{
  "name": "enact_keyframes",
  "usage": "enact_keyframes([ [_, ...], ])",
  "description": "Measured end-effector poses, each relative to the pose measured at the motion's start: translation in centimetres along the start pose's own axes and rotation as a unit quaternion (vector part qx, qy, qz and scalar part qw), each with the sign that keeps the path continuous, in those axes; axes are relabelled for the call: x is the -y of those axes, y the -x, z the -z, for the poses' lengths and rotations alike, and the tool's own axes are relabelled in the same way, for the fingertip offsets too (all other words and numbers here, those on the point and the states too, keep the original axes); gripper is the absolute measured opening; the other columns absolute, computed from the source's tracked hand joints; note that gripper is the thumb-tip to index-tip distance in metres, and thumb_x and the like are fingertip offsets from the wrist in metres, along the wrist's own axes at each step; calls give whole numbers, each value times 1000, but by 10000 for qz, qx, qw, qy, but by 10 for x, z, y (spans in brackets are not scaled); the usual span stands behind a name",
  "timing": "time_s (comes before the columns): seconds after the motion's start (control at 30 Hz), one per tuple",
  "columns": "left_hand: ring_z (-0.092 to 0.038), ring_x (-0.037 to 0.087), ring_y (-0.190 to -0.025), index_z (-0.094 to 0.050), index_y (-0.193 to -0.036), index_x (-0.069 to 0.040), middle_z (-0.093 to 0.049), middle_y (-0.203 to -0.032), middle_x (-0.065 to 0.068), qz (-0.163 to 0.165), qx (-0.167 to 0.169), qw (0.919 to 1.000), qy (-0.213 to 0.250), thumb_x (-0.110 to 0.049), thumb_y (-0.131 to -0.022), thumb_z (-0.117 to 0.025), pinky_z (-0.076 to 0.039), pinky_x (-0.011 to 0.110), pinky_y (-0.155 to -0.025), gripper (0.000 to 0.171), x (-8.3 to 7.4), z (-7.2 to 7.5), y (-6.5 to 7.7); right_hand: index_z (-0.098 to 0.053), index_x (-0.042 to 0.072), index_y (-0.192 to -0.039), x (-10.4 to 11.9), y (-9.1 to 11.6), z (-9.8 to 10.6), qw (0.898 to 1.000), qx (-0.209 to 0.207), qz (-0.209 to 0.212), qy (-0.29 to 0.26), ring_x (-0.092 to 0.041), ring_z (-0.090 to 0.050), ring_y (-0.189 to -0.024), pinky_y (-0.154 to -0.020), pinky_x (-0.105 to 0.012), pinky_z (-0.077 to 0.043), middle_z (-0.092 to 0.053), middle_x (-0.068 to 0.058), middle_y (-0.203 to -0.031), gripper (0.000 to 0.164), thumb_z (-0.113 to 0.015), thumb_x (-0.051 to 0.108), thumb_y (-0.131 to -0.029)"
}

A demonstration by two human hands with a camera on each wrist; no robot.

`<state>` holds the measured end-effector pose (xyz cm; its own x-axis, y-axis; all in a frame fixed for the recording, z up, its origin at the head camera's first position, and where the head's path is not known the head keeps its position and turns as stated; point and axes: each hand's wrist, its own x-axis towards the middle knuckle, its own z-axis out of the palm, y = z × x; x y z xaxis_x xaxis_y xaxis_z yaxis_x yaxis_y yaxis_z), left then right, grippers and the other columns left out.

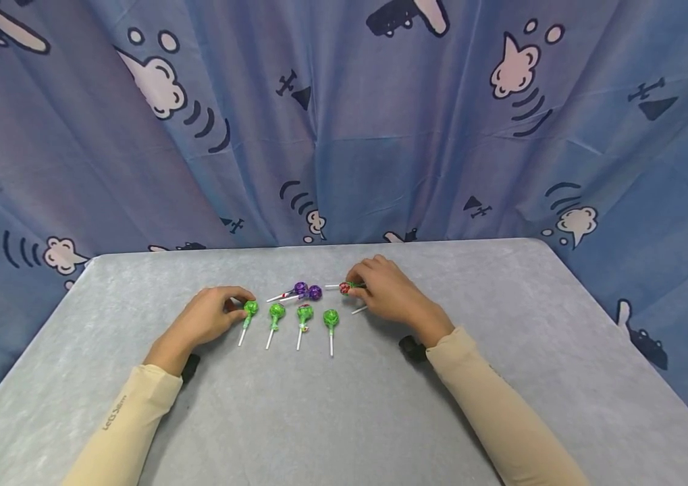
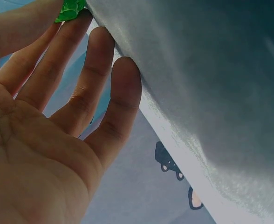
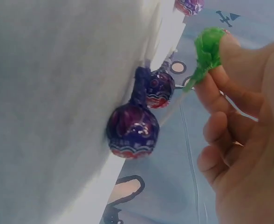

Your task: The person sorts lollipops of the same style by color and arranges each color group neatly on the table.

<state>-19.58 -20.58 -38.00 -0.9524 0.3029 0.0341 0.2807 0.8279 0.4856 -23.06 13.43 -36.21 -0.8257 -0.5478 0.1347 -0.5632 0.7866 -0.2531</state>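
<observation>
At the left end of a row of green lollipops, my left hand (image 1: 204,317) pinches a green-wrapped lollipop (image 1: 250,308) between thumb and fingertips. In the left wrist view only part of its green wrapper (image 2: 71,10) shows, and the other fingers are extended. My right hand (image 1: 383,290) is at the right of the group. In the right wrist view its thumb and fingers pinch a green lollipop (image 3: 207,52) by the head, the white stick angled down. A purple lollipop (image 3: 133,130) is close by, another just behind it. A white stick (image 1: 358,310) pokes out below the right hand.
Three more green lollipops, the nearest one (image 1: 277,311) beside the left hand, lie with sticks toward me. Two purple lollipops (image 1: 314,293) lie behind them. All are on a grey-white covered table (image 1: 319,418), with a blue patterned curtain (image 1: 356,182) behind its far edge.
</observation>
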Motion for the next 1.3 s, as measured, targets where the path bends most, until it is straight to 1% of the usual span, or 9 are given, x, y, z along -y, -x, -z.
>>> enact_keyframes([
  [0.13, -66, 24, -94, -72, -119, -13, -73, -108, 9, -61, -10, 10000, 16, -11, -92, -70, -51, 47, -84, 28, 0, -1, 0, -69, 12, -107, 0, 1, -2, 9994, 277, 151, 151, -22, -55, -94, -89, -43, -45, -68, -2, -99, 22, -67, 30, -95],
  [0.27, -66, 25, -96, -72, -119, -13, -73, -110, 9, -95, -26, 9999, 37, -11, -92, -70, -51, 48, -85, 27, 0, -1, -1, -70, 13, -106, 0, 2, -5, 9980, 545, 208, 262, -21, -56, -93, -90, -43, -45, -68, -1, -96, 21, -67, 31, -96],
  [0.47, -67, 25, -97, -72, -119, -13, -73, -110, 9, -98, -23, 9999, 41, -11, -92, -69, -51, 48, -86, 27, 1, -1, -2, -71, 22, -118, 0, 2, -5, 9966, 741, 283, 205, -18, -55, -92, -89, -42, -44, -68, 3, -98, 26, -68, 33, -94],
  [0.6, -67, 26, -97, -72, -119, -13, -73, -110, 9, -90, -17, 10000, 25, -11, -92, -69, -51, 48, -86, 27, 1, -1, -1, -71, 27, -119, 0, 2, -6, 9950, 849, 458, 260, -17, -56, -95, -91, -43, -44, -67, 3, -103, 27, -70, 32, -92],
  [0.73, -67, 25, -96, -72, -119, -13, -73, -109, 9, -84, -21, 10000, 2, -11, -92, -70, -51, 48, -85, 27, 1, -1, 0, -71, 25, -115, 0, 3, -6, 9949, 789, 565, 267, -18, -56, -95, -89, -42, -44, -66, 4, -100, 23, -71, 29, -92],
  [0.83, -66, 25, -96, -72, -119, -13, -73, -108, 9, -79, -32, 10000, 7, -10, -92, -70, -51, 47, -85, 28, 0, -1, 0, -70, 22, -116, 0, 3, -3, 9953, 670, 624, 322, -18, -55, -92, -87, -42, -44, -64, 3, -98, 24, -70, 29, -93],
  [0.93, -67, 25, -96, -72, -119, -13, -73, -109, 9, -93, -36, 9999, 19, -10, -92, -70, -51, 48, -85, 27, 0, 0, 0, -69, 21, -118, 0, 5, 5, 9966, 532, 535, 344, -19, -55, -91, -87, -42, -44, -63, 2, -98, 25, -69, 28, -94],
  [1.13, -67, 25, -96, -72, -119, -13, -73, -110, 9, -102, -18, 9999, 16, -10, -92, -70, -51, 48, -85, 27, -2, 0, -1, -69, 20, -122, -2, 10, 23, 9988, 396, 225, 203, -20, -59, -98, -89, -43, -45, -65, 2, -100, 30, -69, 29, -93],
  [1.3, -67, 24, -94, -72, -118, -12, -73, -109, 9, -121, -45, 9999, -1, -10, -91, -70, -51, 47, -83, 27, -1, 0, 0, -69, 19, -121, -4, 13, 28, 9989, 398, 209, 101, -17, -59, -91, -85, -40, -47, -65, 4, -95, 31, -71, 30, -92],
])
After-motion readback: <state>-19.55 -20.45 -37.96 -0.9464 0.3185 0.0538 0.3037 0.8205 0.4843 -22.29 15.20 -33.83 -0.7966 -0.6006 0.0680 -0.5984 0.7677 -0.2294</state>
